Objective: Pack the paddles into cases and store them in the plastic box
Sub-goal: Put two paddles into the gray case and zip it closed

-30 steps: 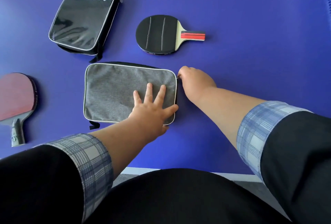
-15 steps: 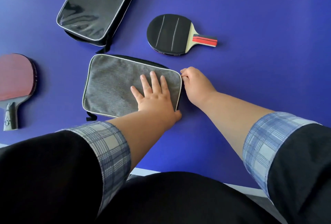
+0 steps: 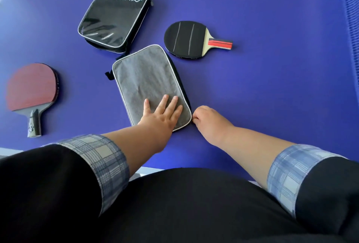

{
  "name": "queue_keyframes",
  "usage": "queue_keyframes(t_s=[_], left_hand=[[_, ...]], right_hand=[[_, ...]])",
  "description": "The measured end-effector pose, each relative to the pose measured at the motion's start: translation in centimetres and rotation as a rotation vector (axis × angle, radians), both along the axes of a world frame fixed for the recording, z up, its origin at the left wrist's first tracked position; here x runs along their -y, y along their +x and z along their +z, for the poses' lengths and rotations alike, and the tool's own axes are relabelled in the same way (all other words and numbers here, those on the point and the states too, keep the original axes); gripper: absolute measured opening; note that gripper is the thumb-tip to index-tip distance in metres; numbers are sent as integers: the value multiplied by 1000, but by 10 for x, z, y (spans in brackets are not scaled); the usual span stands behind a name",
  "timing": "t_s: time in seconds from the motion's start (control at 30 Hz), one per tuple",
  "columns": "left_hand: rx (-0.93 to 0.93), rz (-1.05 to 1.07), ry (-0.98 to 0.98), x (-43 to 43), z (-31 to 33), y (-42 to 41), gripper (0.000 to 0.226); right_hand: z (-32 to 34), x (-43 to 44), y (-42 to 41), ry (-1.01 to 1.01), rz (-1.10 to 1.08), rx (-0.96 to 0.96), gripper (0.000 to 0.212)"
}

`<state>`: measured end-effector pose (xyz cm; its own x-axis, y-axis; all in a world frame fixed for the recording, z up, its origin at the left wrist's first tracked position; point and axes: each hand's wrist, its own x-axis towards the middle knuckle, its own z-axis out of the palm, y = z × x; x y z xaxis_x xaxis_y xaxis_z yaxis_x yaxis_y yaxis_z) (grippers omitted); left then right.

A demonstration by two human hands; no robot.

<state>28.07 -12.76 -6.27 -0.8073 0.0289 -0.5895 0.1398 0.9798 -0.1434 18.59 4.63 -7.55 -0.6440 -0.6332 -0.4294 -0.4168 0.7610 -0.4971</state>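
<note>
A grey fabric case [image 3: 143,79] lies slanted on the blue table, its long side running away from me. My left hand [image 3: 161,114] rests flat on its near end with fingers spread. My right hand [image 3: 208,122] is curled at the case's near right corner, fingertips pinched at the edge where the zip runs; the zip pull itself is hidden. A black paddle with a red-striped handle [image 3: 186,40] lies just beyond the case. A red paddle [image 3: 31,89] lies at the far left. A glossy black case [image 3: 114,15] sits at the back left.
The blue table-tennis table [image 3: 272,68] has a white line across the back and a net [image 3: 351,29] along the right edge. Its near edge runs just in front of my body. No plastic box is in view.
The grey case has swung from lying crosswise to pointing away from me. My left hand stays flat on it, and my right hand has come nearer along its edge to the near corner.
</note>
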Motion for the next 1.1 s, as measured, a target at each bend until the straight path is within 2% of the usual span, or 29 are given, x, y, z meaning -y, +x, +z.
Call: queue_keyframes(t_s=[0.07, 0.2, 0.27, 0.37, 0.5, 0.63, 1.1], left_hand=[[-22, 9, 33, 12, -1, 4, 109], [-106, 210, 82, 16, -3, 0, 122], [-122, 236, 61, 10, -7, -2, 127], [-122, 226, 25, 6, -10, -5, 125], [-125, 195, 17, 8, -10, -2, 123], [-118, 172, 14, 10, -9, 2, 123], [-107, 65, 17, 25, -7, 26, 117]], right_hand=[[-2, 3, 10, -12, -5, -11, 24], [-4, 9, 19, -11, 4, -40, 20], [-4, 12, 24, -20, -3, -62, 23], [-3, 12, 24, 20, -16, -100, 26], [0, 16, 2, 43, -138, -123, 20], [3, 29, -19, 45, -55, -140, 18], [-12, 67, -54, -107, -207, -128, 14]])
